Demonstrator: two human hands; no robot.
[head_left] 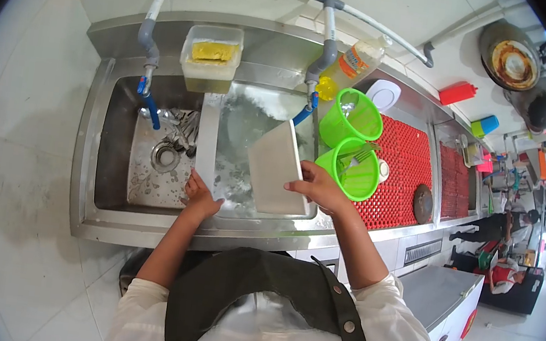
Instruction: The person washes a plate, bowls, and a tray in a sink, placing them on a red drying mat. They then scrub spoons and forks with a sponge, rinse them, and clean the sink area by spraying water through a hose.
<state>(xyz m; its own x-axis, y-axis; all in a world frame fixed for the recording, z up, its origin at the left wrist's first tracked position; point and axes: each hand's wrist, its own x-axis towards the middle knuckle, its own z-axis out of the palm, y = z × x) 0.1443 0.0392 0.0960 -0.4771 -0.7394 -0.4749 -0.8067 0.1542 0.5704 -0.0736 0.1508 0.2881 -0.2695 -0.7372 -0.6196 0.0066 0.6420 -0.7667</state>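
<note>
A white square plate [277,172] stands tilted on edge over the right sink basin [232,145], which holds cloudy, foamy water. My right hand [318,188] is closed on the plate's right edge, thumb on its face. My left hand [200,196] holds nothing, its fingers apart, by the front end of the steel divider between the two basins. In the left basin [115,151], several pieces of cutlery [187,131] lie near the drain strainer [165,157]. A blue-handled tap [313,100] with a short blue hose hangs over the water, behind the plate.
Behind the divider sits a clear tub [209,70] with a yellow sponge [213,51]. Two green baskets [352,121] with cutlery, a bottle of yellow liquid [354,64] and a red perforated mat [399,172] are to the right. Other people [505,275] stand farther off at the right.
</note>
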